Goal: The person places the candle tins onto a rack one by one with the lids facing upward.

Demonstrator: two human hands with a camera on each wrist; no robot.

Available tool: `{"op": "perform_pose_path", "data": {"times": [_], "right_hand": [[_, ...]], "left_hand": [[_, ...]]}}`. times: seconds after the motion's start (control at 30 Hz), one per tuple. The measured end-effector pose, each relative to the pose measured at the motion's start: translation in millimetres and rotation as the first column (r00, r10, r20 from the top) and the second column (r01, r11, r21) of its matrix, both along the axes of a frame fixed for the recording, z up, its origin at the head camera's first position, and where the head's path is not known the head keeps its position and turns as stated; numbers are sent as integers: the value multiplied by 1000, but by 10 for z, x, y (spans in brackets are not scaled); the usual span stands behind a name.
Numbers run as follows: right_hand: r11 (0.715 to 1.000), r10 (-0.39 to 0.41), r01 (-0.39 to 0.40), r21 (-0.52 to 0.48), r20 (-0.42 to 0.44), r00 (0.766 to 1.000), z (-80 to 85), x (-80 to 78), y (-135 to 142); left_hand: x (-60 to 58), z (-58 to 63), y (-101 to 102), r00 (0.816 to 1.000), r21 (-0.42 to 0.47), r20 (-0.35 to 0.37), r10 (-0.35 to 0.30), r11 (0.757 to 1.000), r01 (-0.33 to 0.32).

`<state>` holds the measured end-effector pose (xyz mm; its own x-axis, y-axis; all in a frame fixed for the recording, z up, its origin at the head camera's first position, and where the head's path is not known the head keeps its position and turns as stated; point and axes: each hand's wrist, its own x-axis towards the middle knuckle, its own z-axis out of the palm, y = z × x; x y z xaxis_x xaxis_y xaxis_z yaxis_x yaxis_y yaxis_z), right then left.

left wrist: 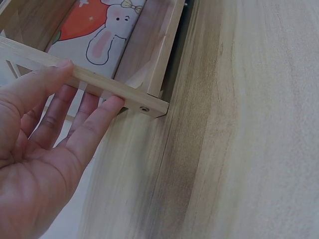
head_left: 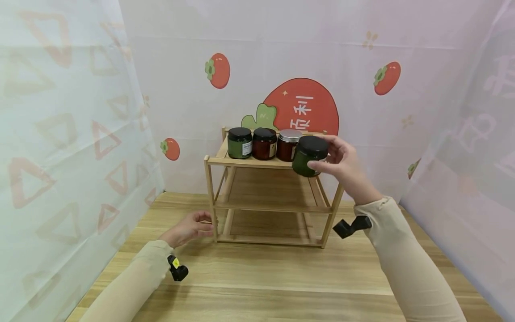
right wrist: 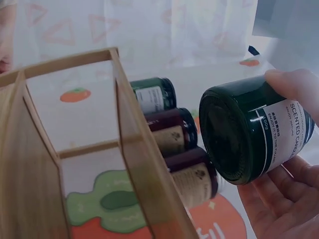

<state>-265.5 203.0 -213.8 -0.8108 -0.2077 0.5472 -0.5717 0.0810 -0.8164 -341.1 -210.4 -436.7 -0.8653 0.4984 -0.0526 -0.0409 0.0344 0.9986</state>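
Note:
My right hand [head_left: 342, 165] grips a dark green scented candle jar [head_left: 309, 156] with a black lid, thumb on one side and fingers on the other. In the right wrist view the jar [right wrist: 239, 132] is tipped over, its base and "SCENTED CANDLE" label showing. It hangs in front of the right part of the top shelf of a wooden rack [head_left: 269, 208]. Along that shelf stand a green jar [head_left: 240, 143], a brown jar [head_left: 264, 144] with black lid and a silver-lidded brown jar [head_left: 288, 145]. My left hand [head_left: 191, 229] holds the rack's left front post [left wrist: 99, 82] between thumb and fingers.
The rack stands on a wood-grain table [head_left: 257, 273], with two lower shelves under the jars. White cloth walls [head_left: 181, 89] with printed fruit and triangles enclose the back and both sides.

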Motion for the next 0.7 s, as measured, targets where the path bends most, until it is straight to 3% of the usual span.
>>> {"op": "perform_pose_path", "data": {"times": [0.47,0.7], "right_hand": [[989,-147,147,-5,31,989,378,-252,197],[990,-139,139,2,21,990,441,-350,278]], "left_hand": [[-13,-11,-3,1000,9,-1,8,1000,-8],[-16,-13,-7,1000,3,-3,7,1000,-7]]}}
